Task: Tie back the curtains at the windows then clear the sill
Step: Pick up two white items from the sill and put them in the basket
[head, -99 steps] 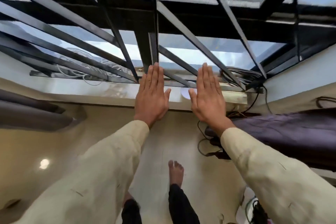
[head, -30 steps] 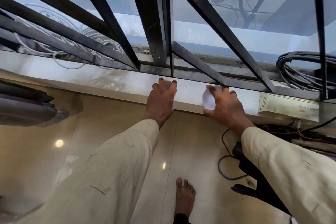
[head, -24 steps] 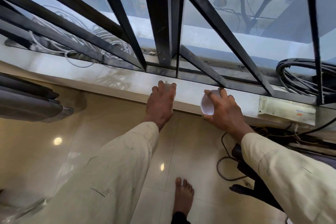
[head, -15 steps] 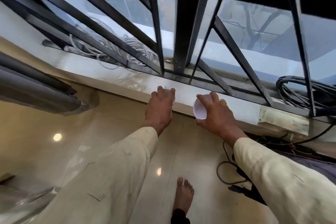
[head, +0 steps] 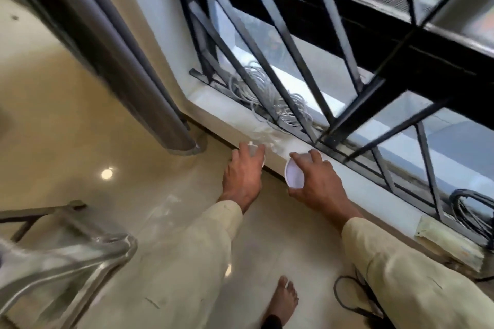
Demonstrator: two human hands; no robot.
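Observation:
My right hand [head: 314, 183] grips a small white cup [head: 294, 175], its open mouth turned towards me, just off the front edge of the white window sill [head: 222, 112]. My left hand [head: 244, 172] curls round a small pale object [head: 252, 145] that is mostly hidden under the fingers, also at the sill's edge. A dark grey curtain [head: 112, 43] hangs gathered at the left end of the window.
Black window bars [head: 280, 35] stand behind the sill. A coil of white cable [head: 270, 96] lies behind them, black cables [head: 470, 208] sit at the far right, and a pale box [head: 449, 243] rests on the sill. A metal frame [head: 66, 256] stands lower left. My bare foot [head: 284, 299] is on the tiled floor.
The view has swung left and down, bringing the curtain and metal frame into sight. Both hands have come off the sill with the things they hold, the cup now clear of the edge.

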